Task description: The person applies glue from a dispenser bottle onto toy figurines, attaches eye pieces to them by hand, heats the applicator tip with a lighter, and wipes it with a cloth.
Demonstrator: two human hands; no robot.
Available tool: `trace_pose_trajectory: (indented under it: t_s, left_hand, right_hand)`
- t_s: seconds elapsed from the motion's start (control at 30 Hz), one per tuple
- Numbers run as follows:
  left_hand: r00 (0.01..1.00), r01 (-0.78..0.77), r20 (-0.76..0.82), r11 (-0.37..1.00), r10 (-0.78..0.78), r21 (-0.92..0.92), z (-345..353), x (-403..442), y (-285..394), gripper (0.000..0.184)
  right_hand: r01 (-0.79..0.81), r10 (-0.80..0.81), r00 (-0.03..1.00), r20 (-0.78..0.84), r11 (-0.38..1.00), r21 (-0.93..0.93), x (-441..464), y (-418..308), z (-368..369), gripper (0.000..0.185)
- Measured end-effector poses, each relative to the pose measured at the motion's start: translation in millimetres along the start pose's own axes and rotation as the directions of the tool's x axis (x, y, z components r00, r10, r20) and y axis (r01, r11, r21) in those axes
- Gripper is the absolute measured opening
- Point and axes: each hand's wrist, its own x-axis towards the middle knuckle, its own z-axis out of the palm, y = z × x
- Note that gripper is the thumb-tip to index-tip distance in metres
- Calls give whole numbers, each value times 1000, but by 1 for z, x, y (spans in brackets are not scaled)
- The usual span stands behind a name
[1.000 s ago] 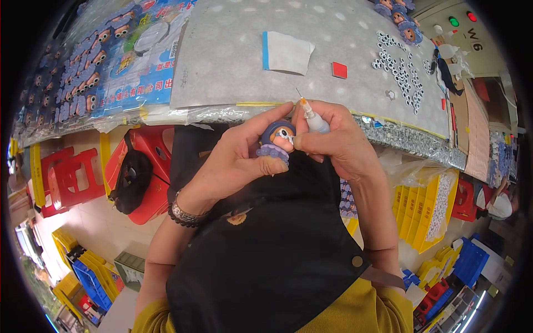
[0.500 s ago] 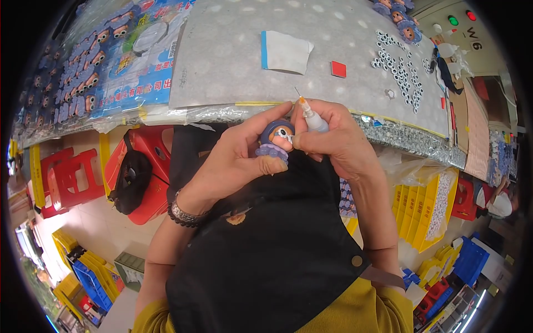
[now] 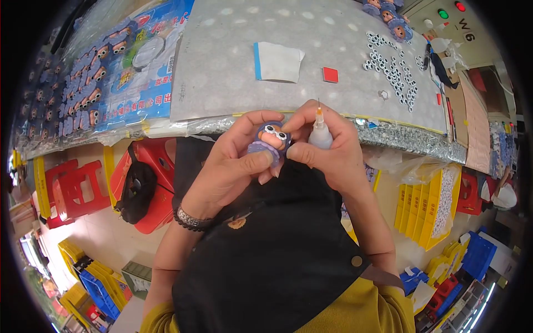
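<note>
A small doll figure with a purple hood and big black-and-white eyes is gripped between the thumb and fingers of my left hand. Its face is turned up toward me, and both eyes show. In my right hand is a clear needle-tipped glue bottle, its orange-based needle pointing away from me. The right index fingertip is at the side of the doll's head, close to one eye; I cannot tell whether it presses there. Both hands are just in front of the table edge.
On the grey work mat lie a white cloth piece, a red square and many loose doll eyes. Finished-looking dolls stand in rows at left, others at the back right. Yellow crates and a red stool are below.
The doll has turned from its side to face me, so both eyes now show. The glue bottle has tipped more upright, and the right fingers have shifted slightly along the doll's head.
</note>
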Motion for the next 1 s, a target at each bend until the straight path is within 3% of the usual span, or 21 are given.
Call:
trace_pose_trajectory:
  t_s: [0.03, 0.13, 0.4, 0.57, 0.63, 0.9, 1.0]
  left_hand:
    - [1000, 1, 25, 999, 0, -36, 0, 0, 1, 59]
    - [999, 2, 48, 997, 2, -74, 1, -1, 3, 54]
    - [998, 6, 56, 996, -1, -86, 8, -3, 9, 54]
    - [999, 17, 50, 999, -14, -52, 10, -5, 8, 60]
    - [999, -34, 11, 999, 34, -15, 10, -8, 9, 63]
    - [993, -82, 72, 981, 96, -177, 12, -25, 21, 53]
    - [986, -160, 15, 962, 167, -220, 6, -41, 37, 51]
  right_hand:
    - [3, -3, 1000, -1, 1000, -1, -1, -1, 0, 18]
    - [167, -173, 985, -3, 951, -262, -2, -4, 2, 21]
    - [343, -373, 928, 0, 852, -396, -2, -5, 5, 22]
    - [394, -423, 906, 8, 837, -380, -2, -11, 13, 23]
    - [387, -432, 902, 19, 786, -482, -3, -17, 13, 22]
    - [439, -452, 889, 76, 793, -422, 0, -36, 21, 20]
    - [123, -164, 950, -265, 979, -165, 5, -28, 22, 18]
